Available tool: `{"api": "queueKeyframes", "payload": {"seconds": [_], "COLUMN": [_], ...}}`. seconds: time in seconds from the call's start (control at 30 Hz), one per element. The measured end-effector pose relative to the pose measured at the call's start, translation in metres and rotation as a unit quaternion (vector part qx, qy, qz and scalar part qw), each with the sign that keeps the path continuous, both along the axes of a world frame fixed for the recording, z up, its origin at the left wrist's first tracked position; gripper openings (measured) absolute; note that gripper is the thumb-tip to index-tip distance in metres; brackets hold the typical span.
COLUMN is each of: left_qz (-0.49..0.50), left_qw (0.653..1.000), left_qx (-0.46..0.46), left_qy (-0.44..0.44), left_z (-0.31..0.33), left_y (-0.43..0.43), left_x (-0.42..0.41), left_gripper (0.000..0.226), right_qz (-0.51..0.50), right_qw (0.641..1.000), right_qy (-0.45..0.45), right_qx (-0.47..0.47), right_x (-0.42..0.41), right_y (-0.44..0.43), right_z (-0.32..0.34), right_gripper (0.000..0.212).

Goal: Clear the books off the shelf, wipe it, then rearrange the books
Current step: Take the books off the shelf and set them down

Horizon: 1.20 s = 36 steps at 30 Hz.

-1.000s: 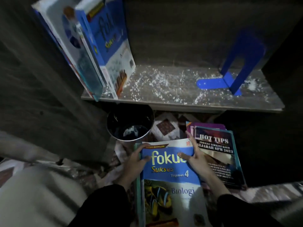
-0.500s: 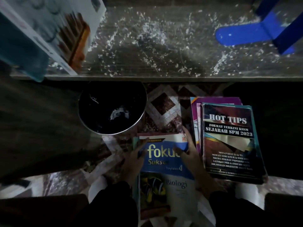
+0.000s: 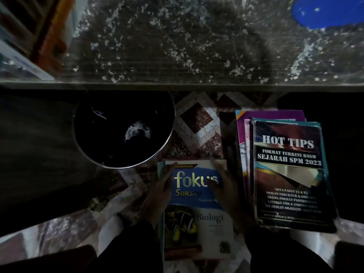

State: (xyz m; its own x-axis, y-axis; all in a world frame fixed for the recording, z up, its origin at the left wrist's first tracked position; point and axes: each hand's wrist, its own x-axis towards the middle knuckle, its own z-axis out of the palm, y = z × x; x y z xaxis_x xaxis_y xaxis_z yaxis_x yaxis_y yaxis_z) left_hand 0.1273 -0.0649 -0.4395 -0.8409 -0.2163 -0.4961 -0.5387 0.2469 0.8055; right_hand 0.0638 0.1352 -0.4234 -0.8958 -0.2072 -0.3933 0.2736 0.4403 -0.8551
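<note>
I see the Biologi book flat on the floor below the dusty shelf, long axis pointing at it; my left hand grips its left edge; right hand rests opposite, fingers' grasp unclear.

Black bin w/ metal rim on patterned floor; blue bookend top rt.

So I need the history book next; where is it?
Head view, right side: the history book tops the floor stack beside the biology book.
</note>
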Motion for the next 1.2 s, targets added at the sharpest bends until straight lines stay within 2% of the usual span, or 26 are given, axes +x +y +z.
{"api": "queueKeyframes", "payload": {"seconds": [0.1, 0.17, 0.3, 0.37, 0.43, 0.47, 0.53, 0.57, 0.6, 0.67, 0.73, 0.8, 0.83, 0.9, 0.97, 1.03, 1.1, 1.2], "left_qz": [-0.026, -0.08, -0.165, -0.174, -0.177, -0.185, -0.215, -0.226, -0.228, -0.223, -0.187, -0.213, -0.231, -0.209, -0.128, -0.021, 0.075, 0.189], "left_qw": [0.999, 0.993, 0.957, 0.939, 0.931, 0.922, 0.895, 0.891, 0.897, 0.918, 0.945, 0.955, 0.957, 0.962, 0.961, 0.945, 0.883, 0.723], "left_qx": [-0.038, -0.085, -0.231, -0.283, -0.297, -0.306, -0.329, -0.322, -0.301, -0.241, -0.189, -0.142, -0.134, -0.171, -0.225, -0.235, -0.302, -0.472], "left_qy": [-0.007, -0.007, -0.062, -0.085, -0.122, -0.15, -0.21, -0.227, -0.231, -0.22, -0.191, -0.151, -0.117, -0.032, 0.095, 0.228, 0.352, 0.468], "left_z": [-0.006, -0.004, -0.008, 0.003, 0.016, 0.017, 0.024, 0.032, 0.044, 0.073, 0.107, 0.155, 0.181, 0.237, 0.293, 0.346, 0.394, 0.449], "left_y": [-0.002, -0.004, -0.008, -0.004, 0.001, 0.003, 0.007, 0.009, 0.01, 0.013, 0.011, 0.011, 0.01, 0.005, -0.005, -0.021, -0.039, -0.072], "left_x": [-0.001, -0.004, -0.002, -0.003, -0.008, -0.012, -0.022, -0.026, -0.03, -0.032, -0.032, -0.035, -0.038, -0.044, -0.047, -0.046, -0.045, -0.047], "left_gripper": [0.056, 0.057, 0.074, 0.073, 0.07, 0.069, 0.072, 0.075, 0.075, 0.065, 0.048, 0.03, 0.022, 0.021, 0.023, 0.024, 0.027, 0.03], "right_qz": [-0.001, -0.009, -0.03, -0.022, 0.002, 0.026, 0.103, 0.141, 0.163, 0.168, 0.17, 0.138, 0.119, 0.084, 0.048, 0.028, 0.037, 0.077], "right_qw": [0.999, 0.998, 0.997, 0.997, 0.997, 0.993, 0.964, 0.943, 0.927, 0.918, 0.929, 0.957, 0.97, 0.988, 0.995, 0.993, 0.985, 0.966], "right_qy": [-0.04, -0.061, -0.071, -0.08, -0.069, -0.041, 0.004, -0.012, -0.037, -0.071, -0.08, -0.087, -0.082, -0.026, 0.054, 0.117, 0.154, 0.211], "right_qx": [-0.011, -0.024, -0.024, -0.008, 0.048, 0.108, 0.246, 0.302, 0.337, 0.352, 0.32, 0.238, 0.198, 0.129, 0.068, 0.001, -0.062, -0.129], "right_x": [-0.004, -0.005, -0.002, -0.004, -0.003, -0.003, -0.006, -0.008, -0.01, -0.016, -0.021, -0.027, -0.03, -0.038, -0.05, -0.063, -0.075, -0.082], "right_y": [-0.002, -0.004, -0.007, -0.009, -0.011, -0.013, -0.02, -0.024, -0.027, -0.029, -0.028, -0.028, -0.03, -0.039, -0.056, -0.08, -0.109, -0.152], "right_z": [-0.01, -0.008, -0.007, -0.005, -0.004, -0.001, 0.014, 0.027, 0.04, 0.068, 0.099, 0.139, 0.161, 0.208, 0.254, 0.3, 0.344, 0.4], "right_gripper": [0.062, 0.062, 0.07, 0.064, 0.064, 0.066, 0.072, 0.073, 0.073, 0.071, 0.053, 0.02, 0.012, 0.018, 0.021, 0.022, 0.024, 0.036]}}
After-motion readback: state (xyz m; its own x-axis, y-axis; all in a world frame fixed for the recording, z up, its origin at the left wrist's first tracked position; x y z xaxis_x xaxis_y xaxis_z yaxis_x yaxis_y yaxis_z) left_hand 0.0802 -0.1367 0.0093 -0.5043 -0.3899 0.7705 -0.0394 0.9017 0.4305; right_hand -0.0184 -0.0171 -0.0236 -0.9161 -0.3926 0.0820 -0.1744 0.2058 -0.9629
